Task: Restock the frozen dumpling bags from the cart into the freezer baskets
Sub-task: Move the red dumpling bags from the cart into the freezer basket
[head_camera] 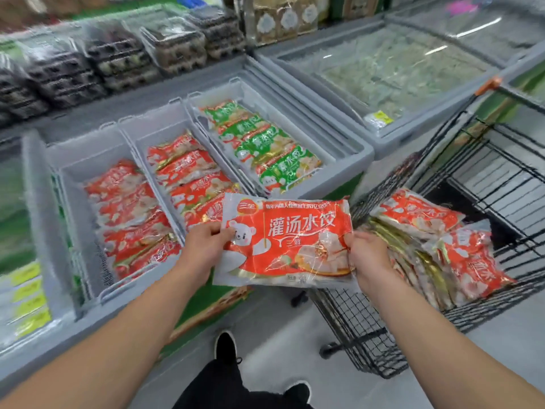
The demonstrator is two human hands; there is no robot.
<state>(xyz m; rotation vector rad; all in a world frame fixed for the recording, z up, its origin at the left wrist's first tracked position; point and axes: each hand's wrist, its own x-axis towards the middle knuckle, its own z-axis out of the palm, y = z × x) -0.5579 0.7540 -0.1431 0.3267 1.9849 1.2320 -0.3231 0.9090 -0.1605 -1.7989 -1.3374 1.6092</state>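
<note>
A: What are the hands doing?
B: Left hand (203, 240) and right hand (367, 252) each pinch a side edge of the red-and-white plastic dumpling bag (287, 240).
A: And where is that?
B: Between the grey freezer baskets (88, 160) at ten o'clock and the black wire cart (362, 329) at three.

Both forearms were bare to the frame's edge, with no sleeves, watch or rings showing on the left hand (203, 240) or right hand (368, 253). Below, dark black trousers (224, 385) met black low-cut shoes (225, 345).
</note>
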